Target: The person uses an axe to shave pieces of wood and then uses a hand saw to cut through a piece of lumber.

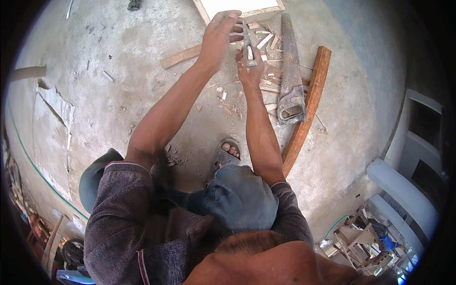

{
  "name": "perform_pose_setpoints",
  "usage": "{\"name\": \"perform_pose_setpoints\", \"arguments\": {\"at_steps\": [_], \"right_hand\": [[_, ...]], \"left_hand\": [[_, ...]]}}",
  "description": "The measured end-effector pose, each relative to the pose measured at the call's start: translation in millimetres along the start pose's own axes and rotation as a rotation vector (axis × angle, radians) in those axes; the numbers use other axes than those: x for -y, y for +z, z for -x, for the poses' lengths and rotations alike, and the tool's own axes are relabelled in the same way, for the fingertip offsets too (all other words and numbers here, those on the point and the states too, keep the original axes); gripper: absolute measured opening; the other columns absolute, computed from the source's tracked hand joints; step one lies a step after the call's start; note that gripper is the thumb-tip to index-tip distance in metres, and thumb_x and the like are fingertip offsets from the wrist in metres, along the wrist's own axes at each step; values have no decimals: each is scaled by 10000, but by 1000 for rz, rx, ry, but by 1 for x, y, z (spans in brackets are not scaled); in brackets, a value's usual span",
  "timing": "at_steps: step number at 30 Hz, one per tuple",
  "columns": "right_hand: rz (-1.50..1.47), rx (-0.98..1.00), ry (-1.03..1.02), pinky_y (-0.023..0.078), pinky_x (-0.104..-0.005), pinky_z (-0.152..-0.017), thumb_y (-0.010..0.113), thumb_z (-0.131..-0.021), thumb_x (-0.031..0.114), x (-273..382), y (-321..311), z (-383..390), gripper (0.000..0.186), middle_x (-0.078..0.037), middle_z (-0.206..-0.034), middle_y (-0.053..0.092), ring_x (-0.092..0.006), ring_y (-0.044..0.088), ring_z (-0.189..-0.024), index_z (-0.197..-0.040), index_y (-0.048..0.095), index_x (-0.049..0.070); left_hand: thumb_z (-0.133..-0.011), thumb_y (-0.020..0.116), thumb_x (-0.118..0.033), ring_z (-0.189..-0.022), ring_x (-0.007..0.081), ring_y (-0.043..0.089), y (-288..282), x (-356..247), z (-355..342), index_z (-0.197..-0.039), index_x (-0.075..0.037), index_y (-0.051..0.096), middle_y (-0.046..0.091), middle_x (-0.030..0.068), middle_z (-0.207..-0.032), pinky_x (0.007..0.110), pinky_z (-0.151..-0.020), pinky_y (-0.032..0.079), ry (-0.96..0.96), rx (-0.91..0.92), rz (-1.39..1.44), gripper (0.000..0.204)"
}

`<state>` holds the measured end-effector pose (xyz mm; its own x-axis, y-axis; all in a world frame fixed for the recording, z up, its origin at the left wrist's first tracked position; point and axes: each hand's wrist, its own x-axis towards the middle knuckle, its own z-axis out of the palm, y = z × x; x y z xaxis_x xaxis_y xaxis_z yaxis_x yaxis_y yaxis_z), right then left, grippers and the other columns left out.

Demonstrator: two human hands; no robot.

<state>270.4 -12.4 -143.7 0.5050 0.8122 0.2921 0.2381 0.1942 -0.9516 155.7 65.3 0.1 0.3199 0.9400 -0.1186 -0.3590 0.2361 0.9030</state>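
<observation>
A narrow grey tool [249, 53] with a slotted, wider near end lies between my hands over the floor; its exact kind I cannot make out. My right hand [251, 72] is closed around that near end, thumb up on its left side. From the left, my left hand [219, 40] reaches to the thin far end, its fingers curled against it with small gaps between them; the fingertips are partly hidden. Just right of the tool lies a rusty handsaw [290, 71], teeth facing left, handle toward me. Wood chips and offcuts [266, 40] lie beneath and around.
A long reddish-brown timber [311, 104] runs along the saw's right side. Another wood strip [180, 56] lies behind my left wrist. At the top stands a white wood-edged panel [240, 7]. My sandalled foot [229, 151] is below; scrap wood [358, 244] is piled lower right.
</observation>
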Motion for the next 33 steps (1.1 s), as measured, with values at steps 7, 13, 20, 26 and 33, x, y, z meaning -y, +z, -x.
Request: {"name": "perform_pose_setpoints", "arguments": {"at_steps": [7, 13, 20, 26, 33], "right_hand": [[255, 152, -13, 495, -388, -737, 765, -723, 64, 50, -9, 7, 352, -149, -917, 642, -307, 641, -833, -1010, 564, 35], [238, 137, -137, 490, -360, -663, 772, -742, 87, 48, -24, -9, 298, -138, -806, 642, -287, 647, -730, -933, 555, 15], [-76, -104, -728, 588, -438, -736, 621, -915, 195, 257, -62, -87, 215, -205, -852, 660, -294, 678, -762, -835, 582, 0], [-100, -97, -873, 586, -489, -795, 583, -929, 236, 254, -78, -90, 222, -119, -781, 626, -263, 658, -731, -842, 483, 57], [351, 131, 11, 477, -402, -816, 738, -751, 34, 15, -14, 7, 413, -133, -1000, 615, -282, 614, -915, -1106, 526, 16]], "left_hand": [[-976, 467, -380, -972, 190, 563, 9, 14, 9, -1166, -39, 598, 629, 86, -1024, 327, -911, 414, 75, 196, -428, 412], [-961, 396, -609, -1184, 321, 538, 26, 43, 1, -1282, -31, 508, 586, 199, -1216, 384, -1007, 405, 123, 200, -501, 670], [-991, 356, -550, -1164, 286, 545, -21, -4, -26, -1337, -1, 435, 574, 174, -1239, 436, -993, 425, 186, 76, -19, 653], [-1000, 378, -526, -1148, 281, 551, -20, 6, -17, -1312, 7, 455, 580, 173, -1217, 419, -1003, 422, -13, 68, 23, 622], [-995, 458, -426, -1171, 226, 537, 11, 14, 10, -1298, -47, 492, 548, 140, -1245, 340, -987, 423, 66, 267, -338, 486]]}}
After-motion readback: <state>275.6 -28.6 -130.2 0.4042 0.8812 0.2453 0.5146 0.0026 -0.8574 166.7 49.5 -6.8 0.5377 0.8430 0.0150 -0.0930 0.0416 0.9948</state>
